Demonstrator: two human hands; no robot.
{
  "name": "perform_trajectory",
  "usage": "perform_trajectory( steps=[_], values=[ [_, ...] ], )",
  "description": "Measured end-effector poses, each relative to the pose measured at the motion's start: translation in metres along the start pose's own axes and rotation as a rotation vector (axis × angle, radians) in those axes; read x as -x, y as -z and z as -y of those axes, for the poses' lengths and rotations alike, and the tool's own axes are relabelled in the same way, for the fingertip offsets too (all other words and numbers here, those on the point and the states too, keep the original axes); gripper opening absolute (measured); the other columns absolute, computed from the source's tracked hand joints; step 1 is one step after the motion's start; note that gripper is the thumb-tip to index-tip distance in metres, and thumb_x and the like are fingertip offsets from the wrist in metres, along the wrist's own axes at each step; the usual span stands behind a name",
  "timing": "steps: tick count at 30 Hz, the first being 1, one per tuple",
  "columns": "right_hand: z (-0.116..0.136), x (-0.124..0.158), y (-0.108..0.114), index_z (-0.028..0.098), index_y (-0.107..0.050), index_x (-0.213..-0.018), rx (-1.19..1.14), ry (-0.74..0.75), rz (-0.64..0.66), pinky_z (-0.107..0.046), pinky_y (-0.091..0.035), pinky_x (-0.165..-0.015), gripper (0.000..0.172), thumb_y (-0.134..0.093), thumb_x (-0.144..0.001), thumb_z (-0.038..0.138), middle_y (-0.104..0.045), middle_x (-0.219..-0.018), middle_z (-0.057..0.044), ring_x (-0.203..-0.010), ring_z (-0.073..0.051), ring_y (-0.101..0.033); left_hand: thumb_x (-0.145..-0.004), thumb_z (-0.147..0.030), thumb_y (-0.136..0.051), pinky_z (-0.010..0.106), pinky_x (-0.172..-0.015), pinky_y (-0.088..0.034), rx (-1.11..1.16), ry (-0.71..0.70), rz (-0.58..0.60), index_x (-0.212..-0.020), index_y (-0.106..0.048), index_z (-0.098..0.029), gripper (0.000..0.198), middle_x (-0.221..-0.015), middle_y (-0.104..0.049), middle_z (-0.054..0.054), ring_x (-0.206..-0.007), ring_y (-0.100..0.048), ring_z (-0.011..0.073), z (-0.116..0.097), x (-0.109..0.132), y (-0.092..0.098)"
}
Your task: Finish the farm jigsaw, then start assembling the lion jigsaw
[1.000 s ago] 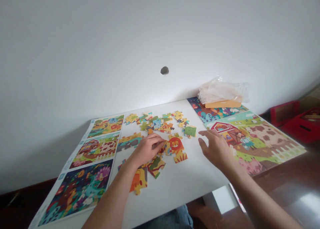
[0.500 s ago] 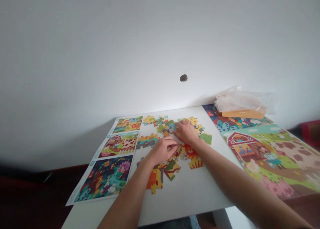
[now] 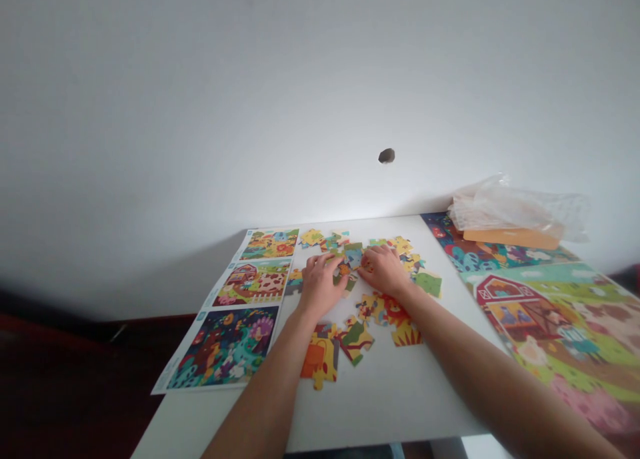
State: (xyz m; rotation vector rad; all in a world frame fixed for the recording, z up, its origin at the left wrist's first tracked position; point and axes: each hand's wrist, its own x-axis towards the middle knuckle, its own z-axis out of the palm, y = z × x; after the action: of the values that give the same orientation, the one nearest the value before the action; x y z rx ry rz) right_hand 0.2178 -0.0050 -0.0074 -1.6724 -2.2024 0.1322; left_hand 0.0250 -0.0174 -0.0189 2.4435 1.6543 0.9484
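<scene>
Right now I see both hands close together above the middle of the table (image 3: 390, 402). The left hand (image 3: 321, 287) is half curled, its fingertips at the left side of the elephant pieces (image 3: 354, 253); the right hand (image 3: 386, 270) bends over their right side, thumb and fingers close together. I cannot tell whether either hand grips a piece or just presses on it.

Nearer me lie the lion pieces (image 3: 393, 311), partly blocked from my view by the right arm (image 3: 480, 362). To their left, the tree piece (image 3: 356, 342) sits tilted beside the orange pieces (image 3: 320, 359), which the left arm (image 3: 260, 402) partly covers. A green piece (image 3: 429, 284) lies right of the right hand, and a yellow piece (image 3: 311, 237) beyond the left one.

Flat on the left is a sheet (image 3: 210, 305), white-bordered, with three printed scenes. On the right spreads a farm poster (image 3: 540, 312); on its far, dark part rests an orange box (image 3: 515, 237) under a crumpled, clear plastic bag (image 3: 510, 202). The pieces are flat, with rounded knobs and sockets; the tabletop is smooth and white. Behind it, the plain wall (image 3: 240, 112) has one roundish, rough-edged hole (image 3: 387, 155).
</scene>
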Motion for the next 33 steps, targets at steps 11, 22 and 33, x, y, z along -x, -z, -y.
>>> perform_trajectory(
  steps=[11, 22, 33],
  values=[
    [0.005, 0.005, 0.002, 0.021, -0.068, -0.090, -0.103, 0.093, -0.027, -0.034, -0.034, -0.088, 0.019, -0.068, -0.084, 0.039, -0.066, -0.095, -0.004, -0.100, -0.021, -0.056, -0.081, -0.022, -0.069, 0.045, -0.097, -0.043, 0.014, 0.040, 0.054, -0.104, -0.073, -0.025, 0.024, -0.108, -0.068, 0.007, -0.110, -0.051, 0.0291, 0.000, -0.001, -0.004],
    [-0.001, 0.002, 0.003, 0.021, -0.069, -0.097, -0.173, 0.037, -0.088, -0.033, -0.038, -0.092, 0.020, -0.052, -0.090, 0.026, -0.071, -0.097, -0.005, -0.096, -0.020, -0.060, -0.081, -0.024, -0.068, 0.044, -0.092, -0.044, -0.005, 0.051, 0.048, -0.103, -0.074, -0.026, 0.022, -0.108, -0.067, 0.007, -0.109, -0.051, 0.0296, -0.001, 0.000, -0.004],
    [-0.010, 0.001, -0.001, 0.023, -0.068, -0.119, -0.065, -0.047, -0.017, -0.044, -0.037, -0.100, 0.036, -0.054, -0.085, 0.025, -0.067, -0.124, -0.007, -0.117, -0.027, -0.054, -0.083, -0.024, -0.066, 0.044, -0.086, -0.042, -0.068, 0.122, 0.011, -0.105, -0.073, -0.026, 0.023, -0.107, -0.066, 0.008, -0.105, -0.053, 0.0302, 0.003, -0.001, -0.003]
  ],
)
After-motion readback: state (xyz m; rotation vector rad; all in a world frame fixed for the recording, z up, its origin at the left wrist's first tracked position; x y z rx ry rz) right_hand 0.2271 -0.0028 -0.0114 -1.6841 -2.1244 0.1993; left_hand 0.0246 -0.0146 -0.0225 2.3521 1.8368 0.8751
